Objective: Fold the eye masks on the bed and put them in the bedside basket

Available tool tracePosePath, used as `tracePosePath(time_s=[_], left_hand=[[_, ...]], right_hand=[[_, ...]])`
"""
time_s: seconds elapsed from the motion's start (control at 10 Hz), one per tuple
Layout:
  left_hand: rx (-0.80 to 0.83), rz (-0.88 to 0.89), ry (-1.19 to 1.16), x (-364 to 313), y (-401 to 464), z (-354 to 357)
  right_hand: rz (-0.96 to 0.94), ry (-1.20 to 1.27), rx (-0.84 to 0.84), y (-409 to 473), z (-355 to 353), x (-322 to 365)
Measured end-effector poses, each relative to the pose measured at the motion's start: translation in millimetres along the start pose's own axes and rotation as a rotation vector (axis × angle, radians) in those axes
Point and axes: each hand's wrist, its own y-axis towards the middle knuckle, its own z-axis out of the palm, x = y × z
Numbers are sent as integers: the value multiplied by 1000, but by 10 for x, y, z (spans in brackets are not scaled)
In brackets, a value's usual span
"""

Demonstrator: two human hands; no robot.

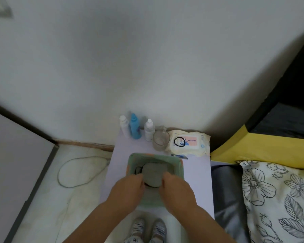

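Observation:
A green bedside basket stands on a pale bedside table. Inside it lies a folded grey eye mask with a black strap showing at its left edge. My left hand grips the mask's left side and my right hand grips its right side, both reaching down into the basket. The fingertips are hidden under the mask.
At the table's back stand two white bottles, a blue bottle, a glass cup and a wipes pack with a black hair tie. A floral pillow lies on the bed at right. A cable loops on the floor at left.

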Motion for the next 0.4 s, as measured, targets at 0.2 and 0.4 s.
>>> tracePosePath(time_s=[0.2, 0.4], left_hand=[[-100, -33, -63, -101, -362, -264], [-189, 5, -89, -209, -808, -477]], right_hand=[[-20, -25, -73, -311, -296, 84], [-13, -48, -193, -740, -433, 187]])
